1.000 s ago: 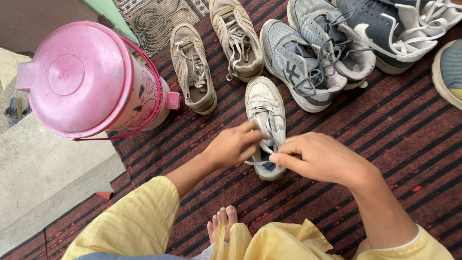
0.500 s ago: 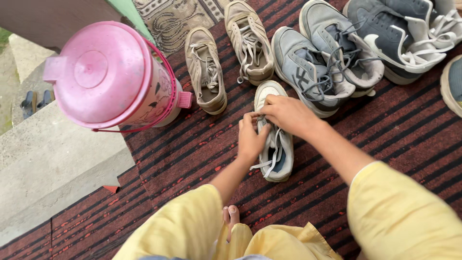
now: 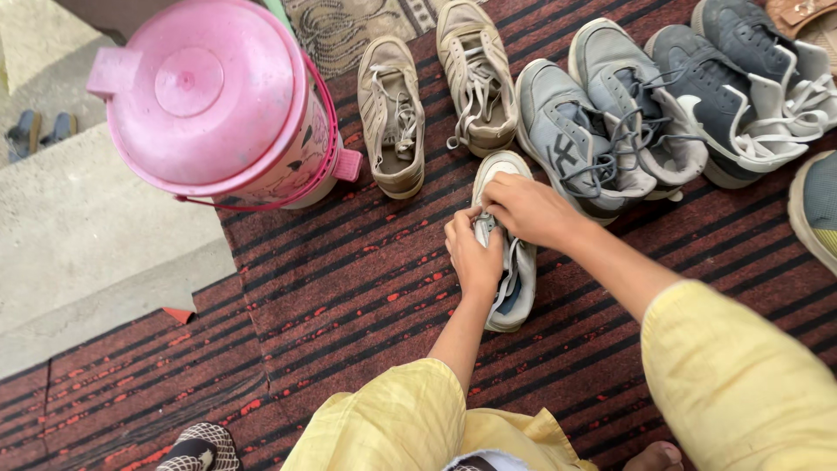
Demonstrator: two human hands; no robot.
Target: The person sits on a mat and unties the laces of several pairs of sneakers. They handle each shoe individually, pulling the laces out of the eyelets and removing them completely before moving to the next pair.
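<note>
A worn white sneaker (image 3: pixel 513 288) lies on the striped red and black rug (image 3: pixel 349 288), toe pointing away from me. My left hand (image 3: pixel 473 255) grips its left side and lace near the middle. My right hand (image 3: pixel 526 209) rests over the laces toward the toe, fingers pinched on them. Both arms wear yellow sleeves.
A pink lidded bucket (image 3: pixel 214 109) stands at the upper left by a concrete step (image 3: pixel 78 235). Beyond the white sneaker lie two tan sneakers (image 3: pixel 397 113), a grey pair (image 3: pixel 593 122) and a dark blue pair (image 3: pixel 741 96). Another shoe (image 3: pixel 815 209) sits at the right edge.
My hands moved from the sneaker's tongue end up toward its toe along the laces. The view shifted, so everything sits a little lower and to the right.
</note>
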